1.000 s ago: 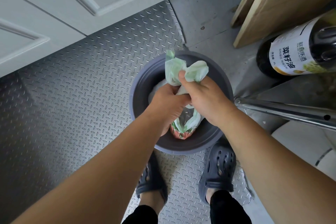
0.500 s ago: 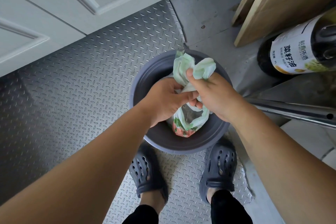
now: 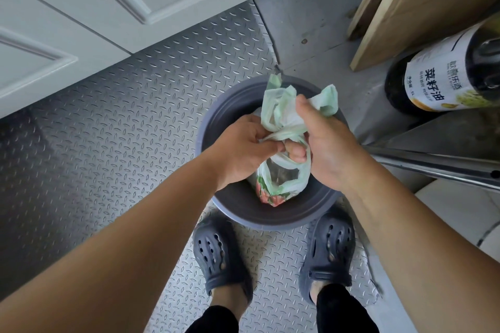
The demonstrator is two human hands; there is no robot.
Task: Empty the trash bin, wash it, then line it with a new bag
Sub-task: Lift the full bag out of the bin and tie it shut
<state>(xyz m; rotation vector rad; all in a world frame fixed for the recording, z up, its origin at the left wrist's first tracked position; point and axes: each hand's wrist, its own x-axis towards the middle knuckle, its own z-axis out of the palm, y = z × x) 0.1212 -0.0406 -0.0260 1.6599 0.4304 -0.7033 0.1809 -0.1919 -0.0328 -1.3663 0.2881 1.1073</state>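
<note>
A round grey trash bin [image 3: 230, 111] stands on the floor just in front of my feet. Inside it sits a pale green plastic bag [image 3: 281, 181] with red and green waste showing through its side. The bag's loose top ends [image 3: 278, 105] stick up above my hands. My left hand [image 3: 243, 149] grips one twisted strand of the bag's neck. My right hand [image 3: 324, 143] grips the other strand, fingers curled round it. Both hands meet over the middle of the bin.
Diamond-plate metal flooring [image 3: 121, 121] covers the ground. White cabinet doors [image 3: 108, 8] rise at the back left. A large dark oil bottle [image 3: 443, 76], wooden boards [image 3: 422, 3] and a metal tube [image 3: 433, 162] crowd the right. Dark clogs [image 3: 216, 257] stand below the bin.
The bag's top ends have spread wider and my hands have shifted slightly, twisting the strands together at the neck. The view has tipped back a little, showing more of my feet.
</note>
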